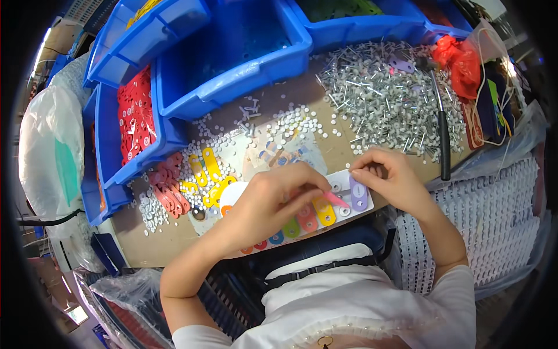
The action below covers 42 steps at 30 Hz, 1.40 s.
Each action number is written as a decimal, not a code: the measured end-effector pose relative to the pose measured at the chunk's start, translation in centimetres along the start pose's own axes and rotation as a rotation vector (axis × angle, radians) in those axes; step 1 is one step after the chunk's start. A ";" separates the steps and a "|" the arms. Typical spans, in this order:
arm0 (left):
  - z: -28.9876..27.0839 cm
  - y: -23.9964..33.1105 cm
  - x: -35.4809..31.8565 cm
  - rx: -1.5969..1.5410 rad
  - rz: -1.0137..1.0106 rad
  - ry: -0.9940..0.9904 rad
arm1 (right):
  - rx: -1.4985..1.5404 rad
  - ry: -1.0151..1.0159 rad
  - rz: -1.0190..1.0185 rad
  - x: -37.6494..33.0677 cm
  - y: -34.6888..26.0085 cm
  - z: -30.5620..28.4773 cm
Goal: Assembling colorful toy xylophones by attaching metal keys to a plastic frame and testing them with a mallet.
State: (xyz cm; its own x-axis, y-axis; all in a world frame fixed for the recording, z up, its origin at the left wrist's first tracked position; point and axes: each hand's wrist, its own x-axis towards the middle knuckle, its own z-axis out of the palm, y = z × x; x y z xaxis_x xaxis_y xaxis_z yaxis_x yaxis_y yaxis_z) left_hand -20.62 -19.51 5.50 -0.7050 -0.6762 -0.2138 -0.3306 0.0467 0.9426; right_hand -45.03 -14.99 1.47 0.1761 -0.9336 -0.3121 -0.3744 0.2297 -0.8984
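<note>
A long white strip [338,179] lies along the near edge of the table, carrying a row of coloured plastic tabs with round holes. Its right end bears a purple tab [359,195]; further left sit a yellow tab [324,213], a coral tab [307,220] and several others. My left hand [270,200] reaches over the row and pinches a pink tab [337,199], tilted above the gap between yellow and purple. My right hand [386,177] is closed at the top of the purple tab, thumb against the curled fingers. Whatever lies between those fingertips is too small to tell.
Blue bins [232,81] line the far side. A heap of metal pins with pale heads [383,96] lies at the back right, beside a black-handled tool [444,139]. Small white discs [296,123], loose yellow tabs [212,166] and coral tabs [171,192] lie left and centre.
</note>
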 end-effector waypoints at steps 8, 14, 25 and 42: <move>-0.9 -2.5 0.5 0.593 0.648 -0.006 | 0.597 0.253 0.193 -3.5 0.3 -0.7; -0.9 -2.9 0.9 0.660 0.800 0.052 | 0.457 0.369 0.019 -6.3 -0.1 1.8; 1.0 -1.7 -1.4 0.650 0.527 0.427 | -0.679 0.405 -0.801 -5.3 1.8 2.5; 9.3 -1.7 -2.7 1.073 0.516 0.323 | -0.723 0.218 -0.697 -2.9 0.1 2.4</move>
State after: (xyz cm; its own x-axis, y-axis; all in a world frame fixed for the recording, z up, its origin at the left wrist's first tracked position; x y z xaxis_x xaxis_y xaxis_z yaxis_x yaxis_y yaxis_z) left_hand -23.97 -10.98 2.09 -0.7687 -0.5431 0.3377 -0.5148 0.8388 0.1771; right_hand -43.41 -11.61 1.60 0.4222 -0.8424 0.3348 -0.7236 -0.5356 -0.4353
